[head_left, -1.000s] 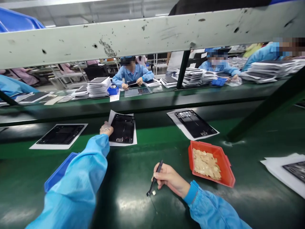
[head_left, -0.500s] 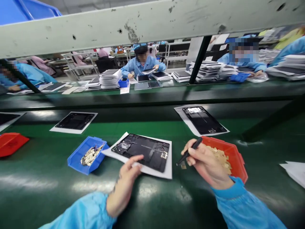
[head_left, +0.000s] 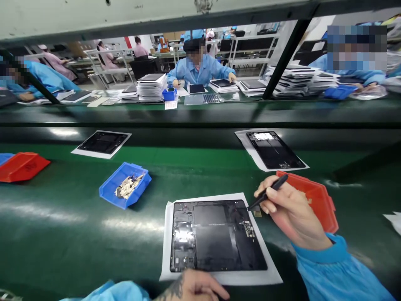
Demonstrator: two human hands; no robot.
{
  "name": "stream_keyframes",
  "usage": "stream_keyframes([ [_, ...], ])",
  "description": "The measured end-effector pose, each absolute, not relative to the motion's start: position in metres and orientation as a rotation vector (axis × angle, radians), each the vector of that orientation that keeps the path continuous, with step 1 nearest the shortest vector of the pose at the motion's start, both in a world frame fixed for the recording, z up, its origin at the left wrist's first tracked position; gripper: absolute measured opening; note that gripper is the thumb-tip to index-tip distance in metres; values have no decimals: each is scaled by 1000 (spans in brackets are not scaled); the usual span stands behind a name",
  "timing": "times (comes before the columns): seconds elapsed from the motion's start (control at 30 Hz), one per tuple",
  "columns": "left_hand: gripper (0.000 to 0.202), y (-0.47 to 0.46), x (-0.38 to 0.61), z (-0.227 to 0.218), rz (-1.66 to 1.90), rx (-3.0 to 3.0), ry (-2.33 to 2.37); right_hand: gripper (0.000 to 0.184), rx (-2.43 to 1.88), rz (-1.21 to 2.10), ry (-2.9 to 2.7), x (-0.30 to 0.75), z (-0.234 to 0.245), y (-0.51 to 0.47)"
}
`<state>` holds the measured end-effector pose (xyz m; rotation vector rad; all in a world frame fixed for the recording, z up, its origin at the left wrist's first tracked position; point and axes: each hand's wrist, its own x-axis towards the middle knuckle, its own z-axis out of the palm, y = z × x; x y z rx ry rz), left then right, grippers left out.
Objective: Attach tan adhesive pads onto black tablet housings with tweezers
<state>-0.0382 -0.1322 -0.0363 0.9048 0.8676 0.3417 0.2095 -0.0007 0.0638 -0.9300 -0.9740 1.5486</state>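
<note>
An opened black tablet (head_left: pixel 216 234) lies on a white sheet (head_left: pixel 166 255), its internal parts facing up. At its near edge is my left hand (head_left: pixel 200 286), index finger stretched out and other fingers partly cut off by the frame. My right hand (head_left: pixel 291 209) grips black tweezers (head_left: pixel 266 194), whose tip is at the tablet's far right corner. A small tan piece (head_left: pixel 257 212) shows under my right fingertips; whether it is held or lying there I cannot tell. Behind that hand sits a red bin (head_left: pixel 327 205) with tan pieces, mostly covered.
A blue bin (head_left: pixel 108 190) of small pale parts stands left of the tablet. Two more opened tablets (head_left: pixel 103 143) (head_left: pixel 275 152) lie on sheets farther back. Another red bin (head_left: pixel 23 167) is at far left. Across the bench, people in blue (head_left: pixel 200 69) work beside stacks (head_left: pixel 152 90).
The opened tablet on its sheet has come nearer to me and turned squarer. My left hand has moved back from its top to its near edge. The tweezers' tip now meets its corner.
</note>
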Motion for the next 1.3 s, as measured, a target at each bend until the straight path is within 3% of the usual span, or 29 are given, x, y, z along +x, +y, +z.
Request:
stream_keyframes([
  [0.1,30,-91,-73,-12,594,1407,1236,21,-990,1571,-1010,204,60,-1],
  [0.17,26,-63,-98,-11,870,1782,1418,24,-1057,1580,-1008,197,56,0],
  [0.27,24,-40,-122,-23,938,2009,1543,28,-1169,1602,-978,178,45,3],
  [0.53,30,-53,-112,-28,1024,2921,979,38,-1328,1709,-985,108,12,12],
  [1.03,21,-34,-114,-41,950,2766,1104,43,-1461,1610,-1122,87,-20,26],
  [1.3,20,-30,-110,-39,838,2630,1128,35,-1481,1578,-1245,92,-30,27],
])
